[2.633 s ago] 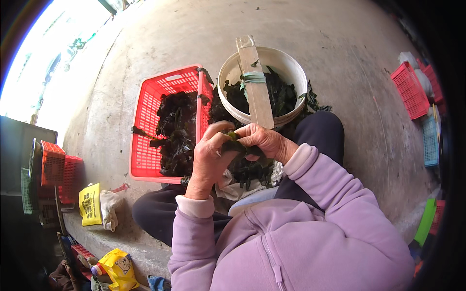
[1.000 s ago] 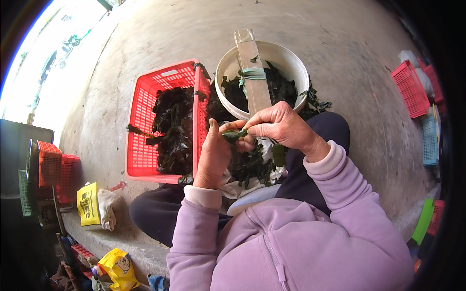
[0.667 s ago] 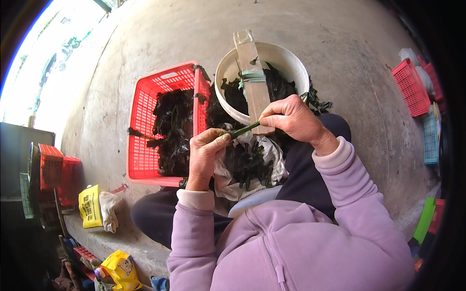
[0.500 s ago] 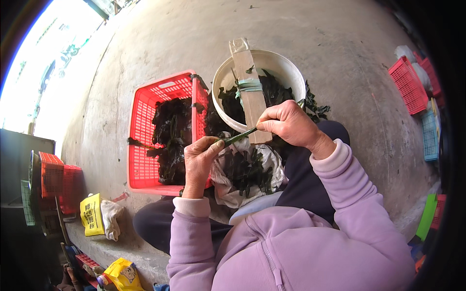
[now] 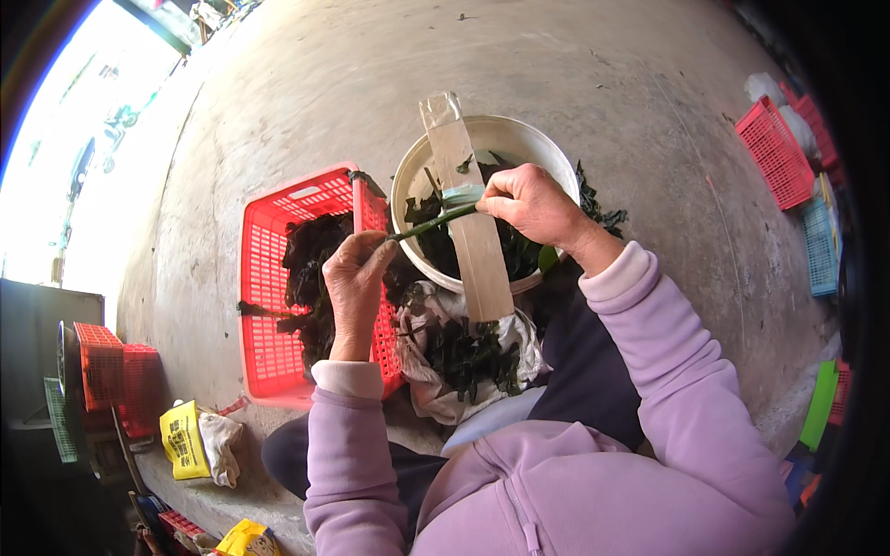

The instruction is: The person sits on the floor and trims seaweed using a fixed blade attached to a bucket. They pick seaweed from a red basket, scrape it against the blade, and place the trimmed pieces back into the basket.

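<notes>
A narrow dark green strip of seaweed (image 5: 431,224), probably kelp, is stretched between my two hands over a wooden board (image 5: 484,278). My left hand (image 5: 354,283) pinches its lower end beside the red basket. The upper end is pinched by my right hand (image 5: 536,208), near the pale green wrapping (image 5: 462,195) round the board. The board lies across a white bucket (image 5: 553,153), which holds more dark seaweed (image 5: 440,243). Dark seaweed pieces (image 5: 473,360) also rest on a white cloth (image 5: 422,394) by my lap.
At the left, a red plastic basket (image 5: 261,366) holds a dark seaweed heap (image 5: 311,264). Some seaweed (image 5: 603,215) hangs over the bucket's right side. A yellow bag (image 5: 184,443) lies on the concrete floor (image 5: 667,139). Red crates (image 5: 777,153) stand far right.
Both hands have moved up and slightly left with the seaweed strip, which now crosses the board near its wrapping. The bucket, board and basket appear lower in the picture.
</notes>
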